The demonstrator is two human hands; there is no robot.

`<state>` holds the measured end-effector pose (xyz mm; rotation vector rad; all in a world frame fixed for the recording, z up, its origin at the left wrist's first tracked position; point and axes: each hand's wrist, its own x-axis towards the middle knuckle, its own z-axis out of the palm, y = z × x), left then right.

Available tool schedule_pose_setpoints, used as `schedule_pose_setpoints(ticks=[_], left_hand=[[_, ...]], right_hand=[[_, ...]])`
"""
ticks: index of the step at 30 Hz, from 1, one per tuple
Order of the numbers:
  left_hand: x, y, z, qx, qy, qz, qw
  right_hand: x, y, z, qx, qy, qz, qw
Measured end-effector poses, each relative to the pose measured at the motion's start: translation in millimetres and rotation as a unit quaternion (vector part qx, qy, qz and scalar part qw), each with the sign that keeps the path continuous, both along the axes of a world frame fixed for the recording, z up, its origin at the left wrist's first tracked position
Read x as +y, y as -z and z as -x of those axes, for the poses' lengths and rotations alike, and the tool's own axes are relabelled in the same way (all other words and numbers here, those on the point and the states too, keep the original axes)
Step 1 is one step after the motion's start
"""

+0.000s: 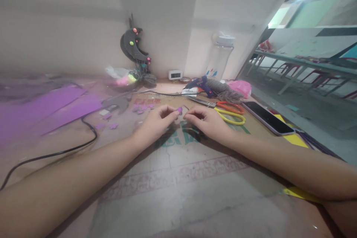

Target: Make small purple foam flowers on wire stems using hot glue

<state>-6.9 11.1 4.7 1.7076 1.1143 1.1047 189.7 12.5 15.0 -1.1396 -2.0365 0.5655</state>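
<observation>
Between thumb and forefinger, my left hand (164, 117) pinches a small purple foam piece (180, 111). Close beside it on the right, my right hand (205, 119) is closed in a pinch. A thin dark sliver (186, 107) shows at its fingertips, too fine to name. Both hands are just above the covered tabletop, their fingertips a short gap apart. Behind the left hand lie several small purple flower cutouts (142, 108). Scissors (230, 115) with orange and yellow handles lie just behind my right hand.
Purple sheets (61, 108) and a black cord (55, 154) lie at left. Toward the wall stand a grey crescent ornament (132, 44), a small digital clock (175, 74) and a clear bottle (220, 59). A blue glue gun (202, 84), grey yarn (223, 91) and a phone (267, 118) lie at right.
</observation>
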Motion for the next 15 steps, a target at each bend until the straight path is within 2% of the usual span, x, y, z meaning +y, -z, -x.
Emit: schedule_pose_setpoints(ticks=[2, 7, 15], left_hand=[[-1.3, -1.0, -0.4, 0.001, 0.000, 0.001, 1.000], [-5.8, -1.7, -2.1, 0.028, 0.019, -0.009, 0.999], [-5.8, 1.2, -1.0, 0.059, 0.048, -0.045, 0.996]], right_hand=[[-2.1, -1.5, 2.6, -0.012, -0.008, 0.003, 1.000], [-1.2, -0.3, 3.4, 0.042, 0.004, 0.041, 0.998], [-2.1, -0.4, 1.8, 0.071, -0.019, 0.069, 0.995]])
